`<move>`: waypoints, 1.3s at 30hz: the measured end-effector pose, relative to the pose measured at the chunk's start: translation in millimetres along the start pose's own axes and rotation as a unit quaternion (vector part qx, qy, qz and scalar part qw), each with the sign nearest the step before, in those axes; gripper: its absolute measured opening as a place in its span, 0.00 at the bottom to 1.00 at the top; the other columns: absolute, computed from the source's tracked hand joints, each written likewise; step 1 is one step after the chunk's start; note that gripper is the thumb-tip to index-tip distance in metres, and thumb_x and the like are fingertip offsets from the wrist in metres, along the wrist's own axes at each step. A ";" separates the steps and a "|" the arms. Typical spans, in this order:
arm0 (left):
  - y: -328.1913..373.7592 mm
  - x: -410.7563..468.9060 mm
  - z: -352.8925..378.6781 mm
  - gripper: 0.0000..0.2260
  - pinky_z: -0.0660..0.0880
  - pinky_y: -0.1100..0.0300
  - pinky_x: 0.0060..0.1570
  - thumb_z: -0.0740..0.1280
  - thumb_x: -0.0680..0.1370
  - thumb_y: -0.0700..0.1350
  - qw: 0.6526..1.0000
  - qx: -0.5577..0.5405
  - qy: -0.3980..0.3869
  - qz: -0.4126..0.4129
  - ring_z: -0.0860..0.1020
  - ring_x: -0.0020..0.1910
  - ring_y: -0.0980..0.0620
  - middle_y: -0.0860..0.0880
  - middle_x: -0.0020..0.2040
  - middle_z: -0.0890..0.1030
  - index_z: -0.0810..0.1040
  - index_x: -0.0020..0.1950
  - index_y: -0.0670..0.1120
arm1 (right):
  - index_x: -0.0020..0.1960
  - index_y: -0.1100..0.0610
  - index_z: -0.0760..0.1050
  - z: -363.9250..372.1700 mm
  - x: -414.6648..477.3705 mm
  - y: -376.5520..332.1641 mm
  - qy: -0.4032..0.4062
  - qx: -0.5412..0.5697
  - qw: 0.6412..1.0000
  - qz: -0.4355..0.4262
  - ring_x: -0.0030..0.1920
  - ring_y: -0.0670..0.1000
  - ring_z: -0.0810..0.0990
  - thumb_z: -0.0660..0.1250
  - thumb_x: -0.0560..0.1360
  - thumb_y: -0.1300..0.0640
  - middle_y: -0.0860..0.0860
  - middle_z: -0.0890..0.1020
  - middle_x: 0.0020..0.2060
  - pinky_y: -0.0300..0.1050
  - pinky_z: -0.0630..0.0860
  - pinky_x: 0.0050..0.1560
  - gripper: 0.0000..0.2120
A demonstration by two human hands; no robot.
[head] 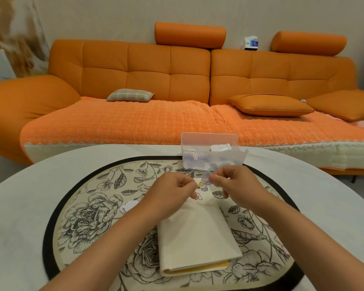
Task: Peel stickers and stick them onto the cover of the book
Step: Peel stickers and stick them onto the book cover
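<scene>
A cream-covered book (pixel 198 238) lies shut on the floral mat, spine toward me. Small cartoon stickers (pixel 201 191) sit on the far end of its cover. Above that end, my right hand (pixel 231 185) pinches a small clear sticker sheet (pixel 207 177) with a bluish cartoon figure on it. My left hand (pixel 173 189) is curled close beside it, fingertips at the sheet's left edge; whether they grip anything is hidden.
A clear plastic box (pixel 210 152) with more sticker sheets stands open beyond the hands. Crumpled white backing scraps (pixel 129 205) lie left of the book. The oval floral mat (pixel 88 211) covers the round white table (pixel 29 196). An orange sofa (pixel 177 91) fills the background.
</scene>
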State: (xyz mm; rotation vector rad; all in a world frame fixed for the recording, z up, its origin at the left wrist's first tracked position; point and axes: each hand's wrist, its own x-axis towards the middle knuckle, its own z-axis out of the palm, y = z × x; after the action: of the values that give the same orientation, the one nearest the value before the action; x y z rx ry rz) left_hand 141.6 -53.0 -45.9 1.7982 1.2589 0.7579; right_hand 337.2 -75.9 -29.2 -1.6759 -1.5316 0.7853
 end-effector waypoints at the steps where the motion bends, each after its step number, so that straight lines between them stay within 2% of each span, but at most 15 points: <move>1: -1.5 0.8 -0.1 0.10 0.80 0.52 0.53 0.66 0.79 0.50 1.000 0.011 0.002 -0.007 0.83 0.47 0.49 0.57 0.42 0.86 0.82 0.60 0.54 | 0.43 0.57 0.81 -3.0 2.4 2.7 0.002 -0.011 1.000 0.012 0.25 0.44 0.72 0.70 0.79 0.50 0.50 0.77 0.30 0.35 0.68 0.27 0.11; 3: -7.3 1.3 -0.3 0.17 0.75 0.62 0.54 0.66 0.80 0.51 0.995 0.096 0.014 0.018 0.80 0.53 0.57 0.58 0.51 0.84 0.76 0.69 0.54 | 0.41 0.57 0.80 -8.5 6.5 9.9 -0.020 -0.024 0.998 0.046 0.27 0.46 0.73 0.69 0.79 0.48 0.49 0.79 0.32 0.36 0.69 0.27 0.13; 5: -13.7 -0.2 2.7 0.19 0.68 0.60 0.65 0.65 0.81 0.53 0.973 0.218 0.002 0.075 0.71 0.66 0.58 0.59 0.65 0.77 0.73 0.72 0.56 | 0.40 0.56 0.78 -9.7 8.4 16.9 -0.075 -0.048 0.993 0.077 0.27 0.46 0.73 0.67 0.80 0.48 0.49 0.80 0.31 0.36 0.68 0.27 0.14; 7: -18.9 -2.1 7.8 0.20 0.59 0.56 0.72 0.64 0.80 0.57 0.946 0.302 -0.030 0.111 0.63 0.72 0.58 0.60 0.72 0.70 0.72 0.72 0.57 | 0.41 0.56 0.78 -6.6 8.8 19.6 -0.124 -0.072 0.985 0.094 0.26 0.46 0.74 0.66 0.81 0.50 0.48 0.82 0.30 0.35 0.68 0.26 0.14; 9: -24.2 -1.2 12.3 0.19 0.54 0.56 0.73 0.63 0.79 0.59 0.931 0.341 -0.044 0.126 0.60 0.73 0.58 0.61 0.73 0.69 0.73 0.70 0.59 | 0.41 0.55 0.78 -3.1 10.3 19.5 -0.141 -0.091 0.981 0.094 0.27 0.46 0.75 0.65 0.81 0.50 0.46 0.81 0.28 0.36 0.68 0.26 0.13; 11: -28.3 0.6 14.1 0.18 0.54 0.57 0.72 0.63 0.79 0.59 0.928 0.344 -0.037 0.140 0.61 0.73 0.58 0.62 0.72 0.69 0.74 0.68 0.59 | 0.40 0.54 0.77 -0.2 14.2 19.6 -0.142 -0.106 0.980 0.092 0.28 0.48 0.75 0.66 0.81 0.49 0.46 0.80 0.27 0.38 0.68 0.28 0.14; 15: -32.1 3.1 13.7 0.18 0.54 0.57 0.72 0.64 0.79 0.59 0.928 0.337 -0.028 0.154 0.62 0.72 0.58 0.62 0.70 0.70 0.75 0.68 0.59 | 0.40 0.56 0.76 5.4 20.2 19.0 -0.142 -0.142 0.976 0.089 0.29 0.50 0.77 0.66 0.80 0.48 0.54 0.80 0.32 0.37 0.67 0.28 0.14; 17: -32.8 3.1 14.0 0.18 0.54 0.58 0.72 0.63 0.79 0.59 0.927 0.339 -0.026 0.158 0.62 0.71 0.58 0.62 0.70 0.70 0.75 0.68 0.59 | 0.40 0.56 0.76 6.0 22.5 18.5 -0.143 -0.156 0.973 0.093 0.28 0.49 0.77 0.65 0.80 0.49 0.55 0.80 0.33 0.36 0.66 0.25 0.14; 22: -33.6 2.4 14.2 0.17 0.54 0.59 0.70 0.64 0.78 0.59 0.928 0.334 -0.020 0.166 0.63 0.71 0.59 0.63 0.70 0.71 0.75 0.66 0.59 | 0.46 0.63 0.79 5.7 25.6 18.1 -0.158 -0.156 0.970 0.100 0.29 0.49 0.79 0.66 0.80 0.50 0.55 0.81 0.36 0.40 0.70 0.30 0.15; 25: -33.1 2.0 14.1 0.17 0.54 0.60 0.70 0.64 0.78 0.59 0.928 0.332 -0.015 0.168 0.63 0.70 0.59 0.62 0.69 0.71 0.74 0.66 0.58 | 0.41 0.59 0.78 6.8 25.0 18.0 -0.161 -0.165 0.968 0.094 0.28 0.49 0.77 0.67 0.80 0.51 0.55 0.80 0.34 0.40 0.70 0.30 0.14; 28: -32.6 1.2 14.1 0.17 0.54 0.59 0.70 0.64 0.78 0.59 0.926 0.336 -0.015 0.169 0.63 0.71 0.59 0.62 0.69 0.71 0.74 0.66 0.58 | 0.40 0.58 0.76 9.7 24.6 16.9 -0.158 -0.179 0.967 0.091 0.29 0.51 0.75 0.67 0.80 0.50 0.54 0.80 0.30 0.43 0.73 0.34 0.14; 32: -32.1 0.6 14.0 0.17 0.53 0.59 0.70 0.63 0.78 0.59 0.926 0.338 -0.018 0.168 0.63 0.71 0.58 0.62 0.70 0.71 0.74 0.66 0.58 | 0.47 0.66 0.79 10.9 23.1 14.7 -0.155 -0.177 0.967 0.097 0.31 0.53 0.77 0.66 0.80 0.50 0.55 0.79 0.31 0.44 0.75 0.33 0.17; 36: -32.0 0.8 14.2 0.17 0.54 0.59 0.70 0.64 0.78 0.59 0.925 0.339 -0.017 0.169 0.63 0.71 0.58 0.61 0.70 0.71 0.74 0.66 0.58 | 0.50 0.66 0.79 10.6 21.4 10.8 -0.155 -0.222 0.960 0.067 0.29 0.49 0.74 0.65 0.81 0.50 0.53 0.77 0.30 0.43 0.73 0.34 0.18; 39: -31.7 1.0 14.1 0.17 0.53 0.59 0.70 0.64 0.78 0.59 0.925 0.339 -0.017 0.169 0.63 0.71 0.58 0.61 0.70 0.71 0.74 0.66 0.58 | 0.46 0.63 0.79 10.9 21.8 10.1 -0.154 -0.248 0.955 0.054 0.26 0.47 0.73 0.63 0.82 0.50 0.52 0.77 0.28 0.39 0.72 0.31 0.16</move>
State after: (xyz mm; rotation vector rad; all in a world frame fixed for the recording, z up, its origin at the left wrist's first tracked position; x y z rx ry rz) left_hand 138.7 -49.8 -80.4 2.6272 1.2949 0.4883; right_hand 336.1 -53.3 -42.8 -2.0865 -1.9922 0.7888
